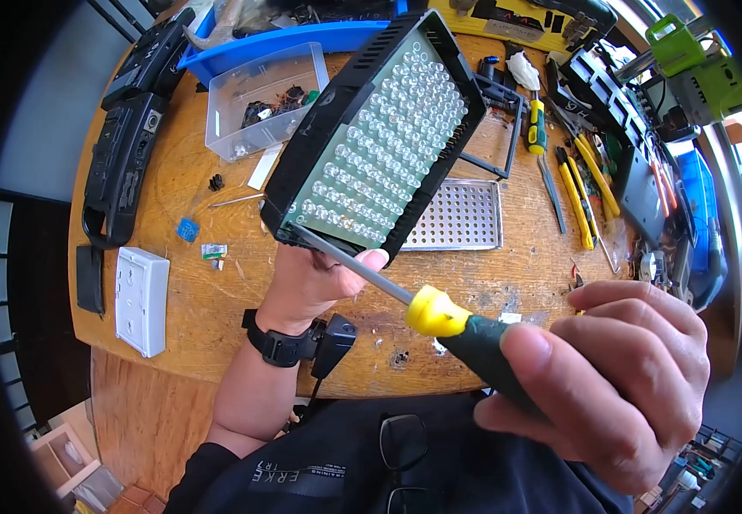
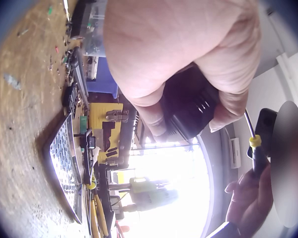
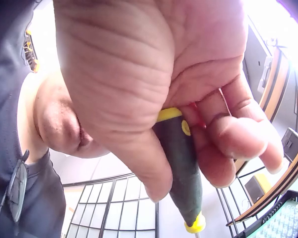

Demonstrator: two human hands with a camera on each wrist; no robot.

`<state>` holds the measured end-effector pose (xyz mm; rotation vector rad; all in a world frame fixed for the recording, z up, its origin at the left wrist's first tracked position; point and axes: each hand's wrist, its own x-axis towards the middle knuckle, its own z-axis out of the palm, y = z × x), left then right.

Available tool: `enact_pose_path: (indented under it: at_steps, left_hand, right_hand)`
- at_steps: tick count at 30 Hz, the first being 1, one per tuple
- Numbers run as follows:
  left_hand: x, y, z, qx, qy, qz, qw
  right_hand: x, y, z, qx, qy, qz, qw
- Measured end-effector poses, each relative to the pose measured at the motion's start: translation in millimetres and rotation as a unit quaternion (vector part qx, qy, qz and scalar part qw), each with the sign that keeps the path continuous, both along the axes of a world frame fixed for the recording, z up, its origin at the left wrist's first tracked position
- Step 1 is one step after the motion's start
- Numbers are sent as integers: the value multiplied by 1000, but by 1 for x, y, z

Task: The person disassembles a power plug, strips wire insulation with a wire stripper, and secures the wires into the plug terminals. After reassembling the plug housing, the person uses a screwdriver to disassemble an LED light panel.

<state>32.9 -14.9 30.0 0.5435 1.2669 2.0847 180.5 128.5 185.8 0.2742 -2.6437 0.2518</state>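
My left hand (image 1: 311,278) grips an LED light panel (image 1: 379,146) from below, raised over the table and tilted. Rows of clear LEDs cover its green board inside a black housing. In the left wrist view, the thumb and fingers close around the black housing (image 2: 191,106). My right hand (image 1: 623,377) holds a screwdriver by its dark green and yellow handle (image 1: 439,313). The shaft slants up to the left, its tip right at the panel's lower-left corner. Seen from the right wrist, the handle (image 3: 181,158) lies between thumb and fingers.
Behind the panel lies a perforated metal tray (image 1: 495,214). A clear plastic bin (image 1: 225,128) with small black parts stands before a blue tray (image 1: 285,43). Yellow-handled tools (image 1: 576,197) lie at right; a white plastic box (image 1: 141,300) and black devices (image 1: 122,163) are at left.
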Motion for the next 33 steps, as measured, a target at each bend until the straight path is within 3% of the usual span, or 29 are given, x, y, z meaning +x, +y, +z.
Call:
enact_pose_path:
  at_steps: [4,6,9,11,14,17,19,20,21,23,24,25,27,28,31,32,33]
  left_hand:
    - [1,1,4,2,8,7,1000]
    - [-2,-2,1,-23,92,-21,995]
    - [-5,-3,-1,-54,132,-34,989]
    - [-1,6,7,-26,99,9,995]
    - [-3,-1,1,-76,166,-36,983]
    - [1,-6,-6,-85,104,-14,991]
    - [1,-9,-12,29,-50,-53,997]
    - [-1,-11,-16,106,-19,-94,990]
    - [-1,-10,-16,83,-19,-81,993]
    - [-2,-6,-13,68,-87,-68,992]
    - [-5,-9,-17,59,-99,-84,990]
    - [-4,-8,-13,89,-119,-96,984]
    - [-7,-8,-10,99,-117,-142,978]
    - [-1,-3,-2,66,-73,-93,991]
    - [-7,-16,-21,31,-38,-100,994]
    - [-10,-24,-26,35,-104,-142,984]
    - [-10,-24,-26,35,-102,-143,984]
  right_hand:
    - [2,-5,7,4,-10,-20,1000]
    - [6,0,12,-1,-55,-8,998]
    - [8,12,10,7,-57,23,998]
    - [7,17,9,2,-50,31,998]
    - [3,23,5,-23,-39,50,998]
    - [-4,24,1,-39,-26,65,997]
    - [-9,27,1,-24,-14,91,995]
    - [-8,32,-2,-38,14,106,994]
    - [-4,35,-4,-32,17,105,994]
    - [12,41,-3,-59,112,40,991]
    - [37,63,14,-138,-8,77,987]
    - [33,52,15,-160,29,37,986]
    - [38,48,-3,-168,207,-51,962]
    - [42,49,0,-165,211,-51,962]
    - [49,55,8,-161,171,-109,966]
    - [46,54,7,-135,173,-110,969]
    - [43,53,6,-110,175,-111,972]
